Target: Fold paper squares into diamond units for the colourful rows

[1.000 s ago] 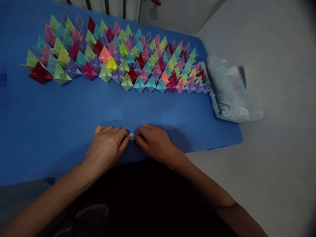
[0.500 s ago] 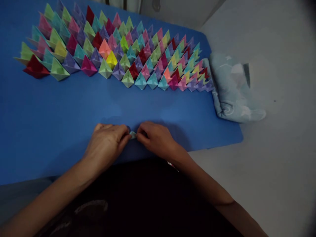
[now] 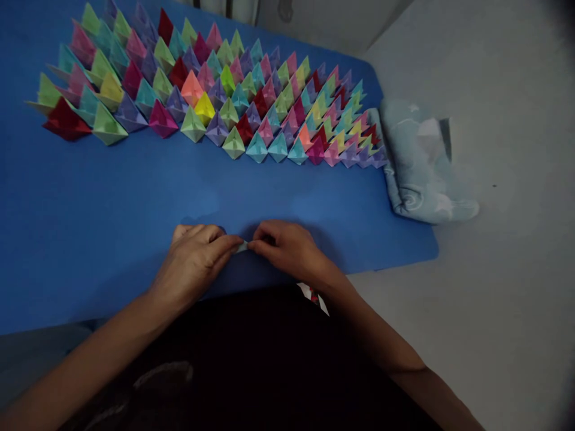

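Observation:
A small pale piece of folded paper is pinched between my two hands, low over the near part of the blue table. My left hand is closed on its left side, thumb and forefinger covering much of it. On the other side, the fingertips of my right hand grip its right end. Only a light sliver of the paper shows between the fingers, so its full shape is hidden.
Many folded paper boats in mixed colours stand in close rows across the far part of the blue table. A folded grey-green patterned cloth lies at the right edge. A pale wall or floor surface lies beyond.
My left thumb and forefinger have slid over the paper toward the right, and the paper now looks flatter and narrower. My right hand has barely moved.

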`<state>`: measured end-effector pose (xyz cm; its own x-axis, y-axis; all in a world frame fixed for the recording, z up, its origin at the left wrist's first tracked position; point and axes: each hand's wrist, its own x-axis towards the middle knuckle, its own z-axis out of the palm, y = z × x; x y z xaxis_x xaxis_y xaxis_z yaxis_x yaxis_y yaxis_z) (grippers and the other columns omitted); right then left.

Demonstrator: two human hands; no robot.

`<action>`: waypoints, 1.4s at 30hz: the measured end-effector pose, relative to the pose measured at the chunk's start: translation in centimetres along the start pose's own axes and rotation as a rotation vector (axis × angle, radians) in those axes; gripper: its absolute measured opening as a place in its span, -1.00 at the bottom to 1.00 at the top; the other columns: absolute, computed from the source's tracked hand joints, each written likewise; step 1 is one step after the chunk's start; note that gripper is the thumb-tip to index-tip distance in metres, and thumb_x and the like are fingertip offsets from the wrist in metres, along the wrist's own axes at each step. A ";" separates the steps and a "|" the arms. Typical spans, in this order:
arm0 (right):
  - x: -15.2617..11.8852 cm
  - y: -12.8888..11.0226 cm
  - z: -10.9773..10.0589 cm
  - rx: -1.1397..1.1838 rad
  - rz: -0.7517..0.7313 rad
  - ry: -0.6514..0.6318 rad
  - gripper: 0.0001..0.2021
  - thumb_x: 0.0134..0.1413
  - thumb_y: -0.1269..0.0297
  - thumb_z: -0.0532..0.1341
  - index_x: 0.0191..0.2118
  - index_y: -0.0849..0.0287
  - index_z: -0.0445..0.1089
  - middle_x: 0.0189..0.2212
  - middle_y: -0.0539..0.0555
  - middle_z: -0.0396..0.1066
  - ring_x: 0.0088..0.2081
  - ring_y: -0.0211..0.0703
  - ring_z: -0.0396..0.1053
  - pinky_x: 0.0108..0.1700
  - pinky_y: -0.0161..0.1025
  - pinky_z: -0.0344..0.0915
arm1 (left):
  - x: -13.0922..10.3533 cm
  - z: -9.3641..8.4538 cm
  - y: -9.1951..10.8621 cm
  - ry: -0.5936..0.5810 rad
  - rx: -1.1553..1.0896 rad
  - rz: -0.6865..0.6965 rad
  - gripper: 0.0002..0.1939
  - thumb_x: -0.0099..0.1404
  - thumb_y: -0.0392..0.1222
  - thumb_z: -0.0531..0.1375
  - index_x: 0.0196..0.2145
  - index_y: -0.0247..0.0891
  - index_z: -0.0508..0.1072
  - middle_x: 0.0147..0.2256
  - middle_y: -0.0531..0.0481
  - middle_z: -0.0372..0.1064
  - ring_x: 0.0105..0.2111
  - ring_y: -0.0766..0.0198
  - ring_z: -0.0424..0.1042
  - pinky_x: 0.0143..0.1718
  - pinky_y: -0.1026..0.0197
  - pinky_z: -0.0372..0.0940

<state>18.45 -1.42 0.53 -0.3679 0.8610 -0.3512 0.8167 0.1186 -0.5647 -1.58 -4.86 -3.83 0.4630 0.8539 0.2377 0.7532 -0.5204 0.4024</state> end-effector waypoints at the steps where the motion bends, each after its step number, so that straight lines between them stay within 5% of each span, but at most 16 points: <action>1: 0.0 0.1 0.0 0.025 -0.008 -0.005 -0.88 0.16 0.24 0.23 -0.36 0.13 0.45 -0.44 -0.08 0.44 -0.42 -0.33 0.29 -0.41 -0.33 0.02 | 0.0 0.0 -0.1 0.001 -0.001 -0.001 -0.74 0.47 -0.10 0.01 -0.11 -0.06 0.50 -0.34 0.01 0.43 -0.35 0.19 0.38 -0.25 0.06 0.13; 17: 0.1 -1.2 0.8 0.129 -0.112 0.051 -0.89 0.09 0.44 0.18 -0.45 0.18 0.32 -0.57 -0.12 0.27 -0.47 -0.35 0.18 -0.39 -0.36 0.03 | -0.1 0.0 -0.6 0.022 0.046 0.009 -0.74 0.43 -0.07 0.05 -0.12 -0.01 0.54 -0.32 -0.02 0.41 -0.32 0.15 0.29 -0.21 0.01 0.10; 29: 1.3 -1.6 0.0 0.065 -0.069 -0.058 -0.87 0.02 0.42 0.19 -0.51 0.19 0.30 -0.59 -0.12 0.24 -0.48 -0.36 0.15 -0.38 -0.34 0.02 | 2.4 -1.7 -3.0 -0.258 -0.071 0.098 -0.75 0.37 -0.04 0.09 -0.09 0.08 0.53 -0.37 0.05 0.39 -0.30 0.21 0.33 -0.19 0.07 0.09; 42: 1.8 -2.1 -0.7 -0.019 -0.015 -0.197 -0.90 0.10 0.33 0.23 -0.42 0.18 0.35 -0.51 -0.07 0.35 -0.44 -0.32 0.22 -0.40 -0.33 0.01 | 3.4 -2.5 -1.9 -0.402 -0.084 -0.007 -0.80 0.32 -0.10 0.14 -0.14 0.00 0.52 -0.38 0.05 0.35 -0.30 0.19 0.28 -0.16 0.06 0.05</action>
<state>16.42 0.23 1.65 -0.4587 0.7460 -0.4828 0.8178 0.1418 -0.5578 -2.64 -0.99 -1.54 0.6167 0.7775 -0.1233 0.7235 -0.4981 0.4779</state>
